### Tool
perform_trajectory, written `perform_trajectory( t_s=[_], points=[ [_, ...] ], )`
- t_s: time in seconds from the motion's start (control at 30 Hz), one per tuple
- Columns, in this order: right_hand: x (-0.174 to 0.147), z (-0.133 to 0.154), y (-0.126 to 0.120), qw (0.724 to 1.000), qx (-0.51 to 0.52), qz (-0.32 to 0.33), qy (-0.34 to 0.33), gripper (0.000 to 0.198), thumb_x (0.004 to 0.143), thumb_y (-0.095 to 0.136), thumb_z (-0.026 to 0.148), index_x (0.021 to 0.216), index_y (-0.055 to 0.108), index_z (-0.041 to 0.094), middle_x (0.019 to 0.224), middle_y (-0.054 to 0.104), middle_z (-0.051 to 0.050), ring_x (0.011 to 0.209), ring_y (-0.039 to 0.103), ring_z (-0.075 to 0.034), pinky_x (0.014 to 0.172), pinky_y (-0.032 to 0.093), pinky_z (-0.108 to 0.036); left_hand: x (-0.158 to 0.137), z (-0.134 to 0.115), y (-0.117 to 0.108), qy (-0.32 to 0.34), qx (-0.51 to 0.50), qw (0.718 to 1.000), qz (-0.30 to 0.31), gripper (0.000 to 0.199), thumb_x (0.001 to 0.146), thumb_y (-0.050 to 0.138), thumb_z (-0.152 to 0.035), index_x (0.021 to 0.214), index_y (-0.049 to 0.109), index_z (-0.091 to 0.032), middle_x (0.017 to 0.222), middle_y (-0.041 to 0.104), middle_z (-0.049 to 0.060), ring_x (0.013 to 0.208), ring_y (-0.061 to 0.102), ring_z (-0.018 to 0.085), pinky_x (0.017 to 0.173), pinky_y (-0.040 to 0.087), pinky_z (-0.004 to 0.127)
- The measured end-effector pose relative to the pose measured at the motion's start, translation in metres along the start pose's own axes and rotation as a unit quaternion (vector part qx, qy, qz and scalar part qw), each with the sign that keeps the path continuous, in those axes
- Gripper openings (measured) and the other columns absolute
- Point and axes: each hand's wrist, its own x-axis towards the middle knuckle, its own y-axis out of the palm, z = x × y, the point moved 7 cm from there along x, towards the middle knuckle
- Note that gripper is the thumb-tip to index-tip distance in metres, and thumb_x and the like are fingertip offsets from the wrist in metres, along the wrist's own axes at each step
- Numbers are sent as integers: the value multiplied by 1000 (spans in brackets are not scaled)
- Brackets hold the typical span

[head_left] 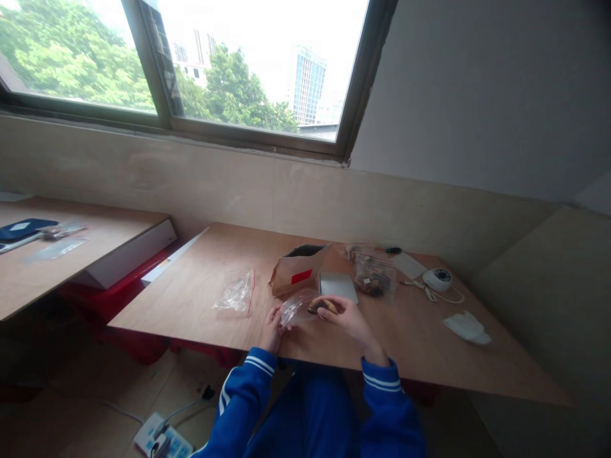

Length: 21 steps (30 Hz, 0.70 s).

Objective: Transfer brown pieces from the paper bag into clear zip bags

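Note:
My left hand (272,329) is closed on the edge of a clear plastic bag (296,309) at the table's front edge. Between the fingers of my right hand (350,316) is a curved brown and yellowish piece with dark edges (319,306); its kind is unclear. That piece is right beside the bag, and I cannot tell whether it touches the bag. Just behind my hands stand an open brown paper bag (293,272) with a red label and a flat silver-grey square object (338,287), perhaps a scale.
Zip bags with dark brown pieces (375,283) lie right of the paper bag. Farther right are a white round device (436,278) with a cable and a crumpled white tissue (468,327). A clear bag (236,292) lies left. A power strip (162,437) is on the floor.

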Motion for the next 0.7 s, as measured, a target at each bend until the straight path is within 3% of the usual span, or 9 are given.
perform_trajectory(
  t_s=[0.17, 0.3, 0.53, 0.6, 0.7],
  points=[
    [41, 62, -21, 989, -35, -92, -110, 36, 70, 70, 44, 95, 69, 18, 97, 71, -7, 94, 64, -23, 85, 49, -34, -1, -1, 1, 5, -6, 1000, -2, 39, 62, 74, -43, 86, 56, -18, 71, 63, 2, 60, 59, 15, 53, 45, 27],
    [75, 93, -26, 972, -118, -110, -172, 35, 73, 67, 45, 96, 68, 18, 97, 69, -7, 87, 64, -20, 79, 50, -31, -1, -2, -2, 1, -7, 1000, -13, 36, 62, 74, -44, 84, 58, -19, 73, 65, 2, 66, 61, 19, 56, 46, 30],
    [98, 80, -7, 902, -360, -128, -201, 25, 81, 59, 41, 73, 67, 19, 86, 63, -7, 90, 54, -22, 83, 43, -36, 0, -2, -3, 3, -12, 1000, -13, 40, 62, 74, -44, 86, 57, -17, 72, 64, 3, 62, 60, 15, 53, 45, 26],
    [97, 75, -4, 895, -367, -152, -201, 24, 84, 55, 39, 76, 67, 19, 88, 63, -8, 91, 53, -22, 86, 42, -37, 0, -1, -3, 0, -13, 1000, -15, 40, 61, 75, -44, 86, 58, -17, 72, 63, 2, 62, 59, 15, 53, 46, 26],
    [96, 73, -2, 908, -335, -163, -191, 20, 83, 56, 36, 91, 65, 20, 90, 66, -6, 90, 56, -21, 84, 43, -35, 1, -2, -4, 0, -10, 1000, -17, 38, 61, 75, -43, 84, 58, -18, 68, 62, 1, 59, 58, 14, 51, 45, 26]
  ],
)
